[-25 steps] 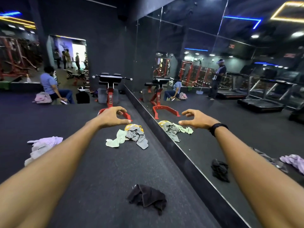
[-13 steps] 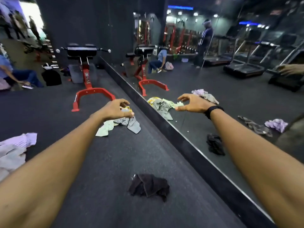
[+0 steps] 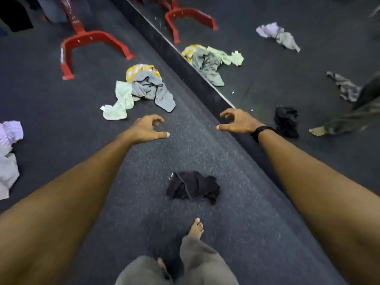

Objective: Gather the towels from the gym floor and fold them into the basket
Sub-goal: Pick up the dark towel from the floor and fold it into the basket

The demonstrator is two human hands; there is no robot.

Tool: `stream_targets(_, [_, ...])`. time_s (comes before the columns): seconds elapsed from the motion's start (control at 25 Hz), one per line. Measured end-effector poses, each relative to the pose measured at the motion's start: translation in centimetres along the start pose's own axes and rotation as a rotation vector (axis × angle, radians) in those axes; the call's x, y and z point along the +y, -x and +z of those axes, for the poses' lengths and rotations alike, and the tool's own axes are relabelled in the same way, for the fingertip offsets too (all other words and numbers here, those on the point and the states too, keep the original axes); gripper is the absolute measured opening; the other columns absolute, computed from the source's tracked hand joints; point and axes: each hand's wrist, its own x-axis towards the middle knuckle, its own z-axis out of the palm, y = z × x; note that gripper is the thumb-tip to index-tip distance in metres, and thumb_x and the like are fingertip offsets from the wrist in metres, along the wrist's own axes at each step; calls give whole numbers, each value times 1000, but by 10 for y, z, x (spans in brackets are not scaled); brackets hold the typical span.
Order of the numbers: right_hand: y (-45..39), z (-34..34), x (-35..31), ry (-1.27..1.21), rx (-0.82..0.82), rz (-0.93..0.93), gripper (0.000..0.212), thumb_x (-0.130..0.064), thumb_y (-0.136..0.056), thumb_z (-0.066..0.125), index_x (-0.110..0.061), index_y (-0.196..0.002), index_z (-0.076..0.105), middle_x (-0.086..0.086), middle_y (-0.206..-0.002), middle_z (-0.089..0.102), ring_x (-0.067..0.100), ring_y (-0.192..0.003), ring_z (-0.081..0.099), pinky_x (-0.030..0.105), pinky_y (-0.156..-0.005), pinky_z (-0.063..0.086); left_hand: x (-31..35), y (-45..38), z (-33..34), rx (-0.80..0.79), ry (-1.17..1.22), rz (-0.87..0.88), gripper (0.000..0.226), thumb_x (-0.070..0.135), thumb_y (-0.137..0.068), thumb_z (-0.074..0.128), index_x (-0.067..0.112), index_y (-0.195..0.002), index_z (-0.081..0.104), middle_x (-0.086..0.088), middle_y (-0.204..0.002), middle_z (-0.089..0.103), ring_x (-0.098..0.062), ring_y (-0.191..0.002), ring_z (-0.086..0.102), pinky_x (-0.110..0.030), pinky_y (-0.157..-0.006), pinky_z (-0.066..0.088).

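A crumpled black towel (image 3: 193,187) lies on the dark gym floor just ahead of my bare foot (image 3: 196,228). Farther off sits a heap with a grey towel (image 3: 153,89), a pale green towel (image 3: 121,101) and a yellow patterned one (image 3: 141,69). At the left edge lie a lilac towel (image 3: 10,131) and a whitish towel (image 3: 7,171). Both my arms reach forward above the floor. My left hand (image 3: 147,129) and my right hand (image 3: 236,122), with a black wristband, hang with loosely curled fingers and hold nothing. No basket is in view.
A wall mirror (image 3: 287,83) with a black base strip runs diagonally on the right and shows the same towels reflected. A red bench frame (image 3: 88,40) stands on the floor at the upper left. A dark bag (image 3: 14,13) sits in the far left corner.
My view has tilted down toward the floor and I have stepped closer to the black towel. My foot now shows. Both hands stay empty and spread apart.
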Motion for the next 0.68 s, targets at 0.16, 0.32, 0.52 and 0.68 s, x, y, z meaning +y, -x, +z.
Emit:
stream_targets(0.16, [-75, 89, 55, -4, -204, 123, 53, -33, -83, 73, -14, -129, 54, 7, -133, 54, 22, -123, 51, 33, -101, 40, -62, -91, 60, -196, -17, -71, 63, 37, -77, 77, 15, -130, 52, -7, -125, 55, -23, -114, 54, -39, -98, 45])
stream_targets(0.32, [-145, 208, 125, -87, -314, 194, 47, -27, -84, 73, -12, -125, 55, 8, -131, 54, 24, -120, 52, 38, -103, 43, -133, -184, 142, -333, -22, -96, 61, 35, -78, 77, 16, -130, 52, -3, -120, 53, -21, -113, 52, -35, -98, 42])
stream_targets(0.52, [-208, 388, 224, -92, -492, 302, 44, -32, -82, 73, -17, -121, 57, 5, -120, 58, 22, -110, 55, 40, -98, 46, -239, -268, 274, -465, 8, -121, 52, 29, -80, 76, 17, -125, 54, -1, -115, 52, -19, -106, 52, -30, -92, 43])
stream_targets(0.68, [-253, 509, 292, -36, -559, 326, 45, -32, -82, 73, -20, -121, 55, 5, -125, 56, 26, -119, 50, 45, -100, 44, -321, -309, 368, -546, 21, -135, 49, 26, -80, 75, 15, -124, 55, -3, -114, 54, -18, -99, 54, -30, -86, 45])
